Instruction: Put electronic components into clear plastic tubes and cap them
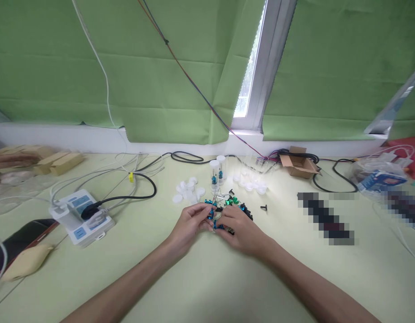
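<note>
My left hand [191, 223] is closed in a pinch on a small blue metal part [211, 214], from which a thin metal rod rises. Close beside it, my right hand [239, 228] has its fingers curled around another small blue piece [215, 224]; the exact kind of either part is too small to tell. Under and behind the fingers lies a pile of small black and blue parts [247, 211], partly hidden by my right hand. Small green parts [231, 202] lie at its far edge. Two clear tubes with white caps [214, 172] stand just beyond, with blue parts inside.
White round caps [187, 188] lie left of the tubes, clear tubes [251, 179] to the right. A power strip [82, 220] with cables sits at left, an open cardboard box [298, 163] at back right. Another person's hand [15, 160] rests by boxes at far left.
</note>
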Tool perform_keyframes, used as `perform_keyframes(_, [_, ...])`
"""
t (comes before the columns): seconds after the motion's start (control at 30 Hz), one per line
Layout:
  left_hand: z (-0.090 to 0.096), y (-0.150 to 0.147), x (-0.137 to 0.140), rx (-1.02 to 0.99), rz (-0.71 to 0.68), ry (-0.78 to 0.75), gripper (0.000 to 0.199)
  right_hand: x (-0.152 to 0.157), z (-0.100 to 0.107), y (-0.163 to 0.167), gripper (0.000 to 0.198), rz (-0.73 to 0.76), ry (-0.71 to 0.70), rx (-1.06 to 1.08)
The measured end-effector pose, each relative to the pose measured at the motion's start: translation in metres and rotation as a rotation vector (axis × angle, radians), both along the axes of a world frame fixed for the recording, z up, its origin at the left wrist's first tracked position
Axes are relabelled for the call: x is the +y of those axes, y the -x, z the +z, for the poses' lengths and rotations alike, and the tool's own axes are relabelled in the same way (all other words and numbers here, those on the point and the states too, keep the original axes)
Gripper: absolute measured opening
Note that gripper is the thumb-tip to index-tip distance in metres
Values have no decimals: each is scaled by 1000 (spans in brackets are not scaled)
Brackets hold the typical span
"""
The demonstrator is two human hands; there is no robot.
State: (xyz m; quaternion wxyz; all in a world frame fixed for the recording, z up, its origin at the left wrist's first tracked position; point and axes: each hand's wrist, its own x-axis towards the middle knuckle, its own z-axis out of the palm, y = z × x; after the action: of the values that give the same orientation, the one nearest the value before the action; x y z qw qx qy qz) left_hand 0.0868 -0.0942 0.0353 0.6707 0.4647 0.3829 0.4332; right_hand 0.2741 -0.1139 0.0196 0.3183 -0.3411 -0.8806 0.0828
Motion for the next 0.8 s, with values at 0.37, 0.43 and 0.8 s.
perform_keyframes(0.37, [2,-1,-1,-4,26,24,28,-2,-6,9,10,-20,-39,-52])
perform_keyframes(0.43, [3,0,0,-8,30,23,29,-2,-8,10,9,-34,-41,-57])
perform_keyframes(0.8, [3,0,0,-8,43,22,30,0,-9,10,9,-99,-39,-67])
